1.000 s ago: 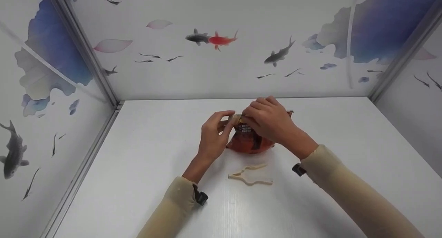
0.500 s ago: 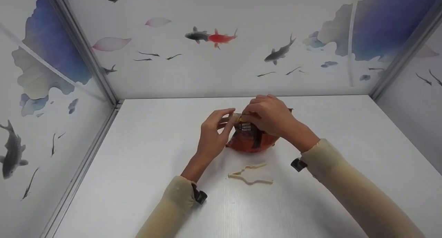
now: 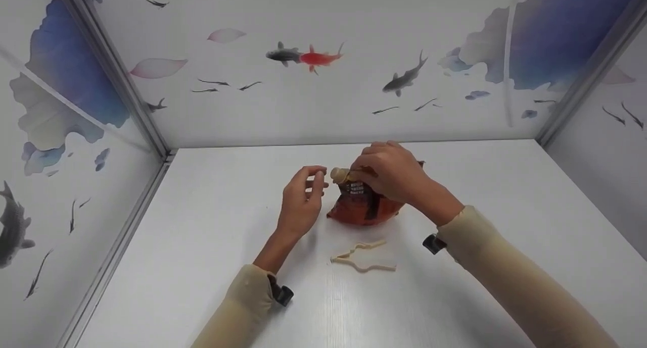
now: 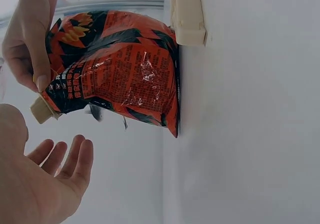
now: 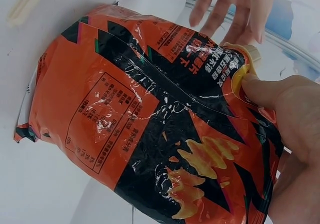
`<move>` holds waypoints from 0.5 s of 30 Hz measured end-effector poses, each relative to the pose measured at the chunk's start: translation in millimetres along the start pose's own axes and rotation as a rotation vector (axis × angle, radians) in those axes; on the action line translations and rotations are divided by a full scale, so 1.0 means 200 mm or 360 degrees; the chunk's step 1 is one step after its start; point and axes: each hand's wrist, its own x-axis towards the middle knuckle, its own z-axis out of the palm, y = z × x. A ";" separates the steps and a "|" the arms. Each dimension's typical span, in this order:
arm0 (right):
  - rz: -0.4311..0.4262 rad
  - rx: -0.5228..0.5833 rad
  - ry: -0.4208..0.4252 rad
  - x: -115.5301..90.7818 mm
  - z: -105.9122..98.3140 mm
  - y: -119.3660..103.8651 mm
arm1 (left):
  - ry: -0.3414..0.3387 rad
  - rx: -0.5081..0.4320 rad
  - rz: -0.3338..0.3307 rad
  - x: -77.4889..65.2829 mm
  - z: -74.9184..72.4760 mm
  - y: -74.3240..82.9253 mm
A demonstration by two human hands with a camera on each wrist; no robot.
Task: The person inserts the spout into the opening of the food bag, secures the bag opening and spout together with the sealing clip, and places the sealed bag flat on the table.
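A red-orange and black chip bag stands on the table, its printed side plain in the left wrist view. My right hand pinches the bag's top edge between thumb and fingers. From the upper left corner of the bag sticks out a cream cap, also seen in the left wrist view. My left hand is just left of that cap, apart from it, with fingers loosely bent and nothing in them. Nearer to me lies a cream Y-shaped bag clip, its arms spread.
The white table is bounded by a patterned back wall and side walls. A metal rail runs along the left edge of the table.
My left hand has let go of the cream cap and moved left, leaving the cap in sight. My right hand keeps its hold on the bag.
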 end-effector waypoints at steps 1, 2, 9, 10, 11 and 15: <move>0.0003 -0.0001 0.0001 0.00 0.00 0.00 | -0.0015 0.0011 -0.0013 -0.01 0.00 0.00; 0.0007 -0.0003 0.0001 -0.01 0.00 -0.01 | -0.0029 0.0020 -0.0024 -0.02 0.00 -0.01; 0.0018 0.0012 0.0018 -0.01 -0.01 -0.02 | -0.0211 0.0091 -0.0125 -0.09 -0.03 -0.03; 0.0016 0.0014 0.0021 -0.01 -0.01 -0.03 | -0.0257 0.0109 -0.0139 -0.11 -0.04 -0.03; 0.0012 0.0011 0.0025 -0.01 0.00 -0.02 | -0.0303 0.0120 -0.0137 -0.12 -0.05 -0.04; 0.0001 0.0013 0.0036 -0.01 0.00 -0.02 | -0.0493 0.0184 -0.0116 -0.16 -0.06 -0.03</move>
